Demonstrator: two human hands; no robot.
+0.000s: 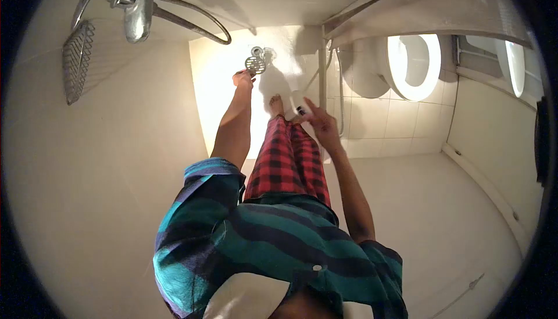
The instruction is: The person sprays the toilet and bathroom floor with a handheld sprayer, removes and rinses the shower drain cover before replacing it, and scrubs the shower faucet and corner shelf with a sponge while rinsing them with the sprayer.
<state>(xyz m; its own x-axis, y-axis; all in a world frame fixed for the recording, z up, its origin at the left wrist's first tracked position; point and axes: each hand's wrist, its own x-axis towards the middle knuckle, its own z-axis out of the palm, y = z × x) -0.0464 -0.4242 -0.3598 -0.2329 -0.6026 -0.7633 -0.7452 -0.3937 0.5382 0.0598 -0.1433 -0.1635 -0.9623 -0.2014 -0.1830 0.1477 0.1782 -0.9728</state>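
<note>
The left hand (244, 78) at eleven o'clock pinches a slotted disc (255, 64); the right hand (322, 124) at one grips a white object (298, 103). Disc-handling seems underway, next needing a steady pinch.

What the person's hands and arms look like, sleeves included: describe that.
The left hand and right hand are bare, with nothing seen on the wrists. The forearms are uncovered. The left sleeve and right sleeve are short, striped teal and dark navy.
</note>
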